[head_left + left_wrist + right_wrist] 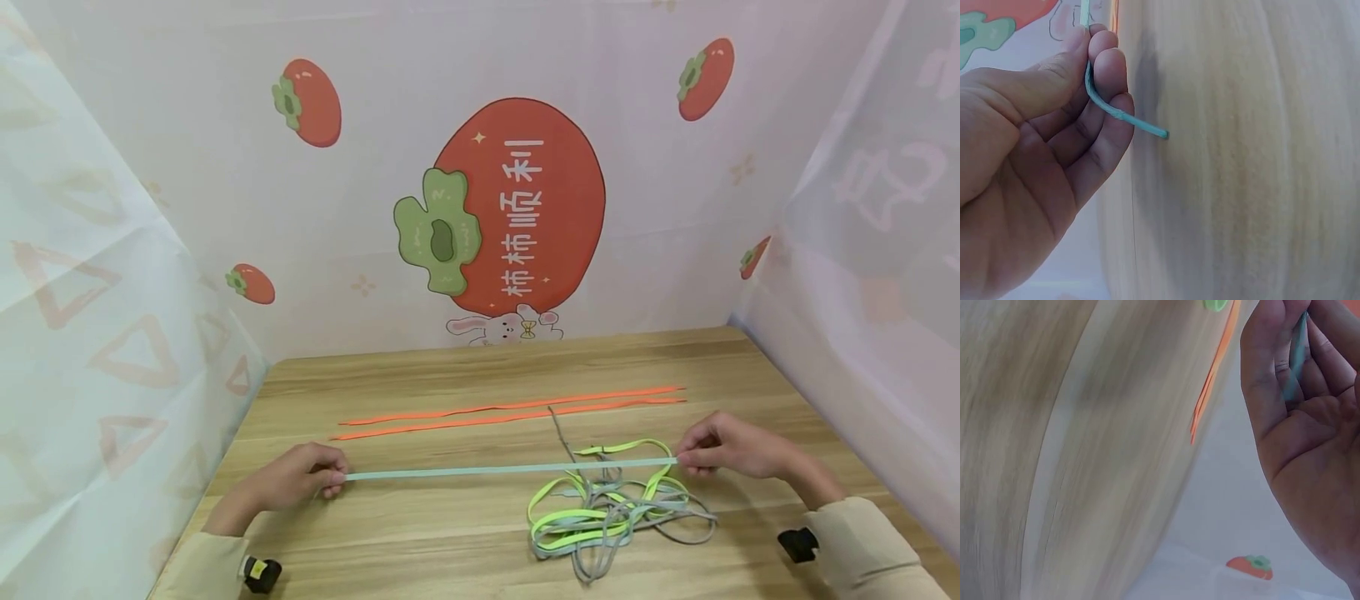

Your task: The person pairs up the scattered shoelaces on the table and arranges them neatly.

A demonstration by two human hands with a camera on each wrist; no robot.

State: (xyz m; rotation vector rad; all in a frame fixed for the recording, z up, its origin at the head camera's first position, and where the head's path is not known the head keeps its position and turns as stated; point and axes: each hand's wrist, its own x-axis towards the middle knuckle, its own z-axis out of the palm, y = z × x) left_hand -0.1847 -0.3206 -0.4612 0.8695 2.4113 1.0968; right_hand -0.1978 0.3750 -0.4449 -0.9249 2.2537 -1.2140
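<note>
A pale blue-green shoelace (465, 472) is stretched taut between both hands above the table. My left hand (303, 477) pinches it near one end between thumb and fingers; in the left wrist view its tipped end (1147, 128) hangs past the fingers. At the other end my right hand (731, 446) pinches the lace, and its tail (1297, 359) lies against the palm in the right wrist view. Under the lace's right half sits a tangled pile of laces (600, 521) in neon yellow, grey and pale blue-green.
Two orange shoelaces (510, 413) lie straight, side by side, across the back of the wooden table (420, 550). Patterned white sheets (360, 208) with printed persimmons rise behind the table and along both sides.
</note>
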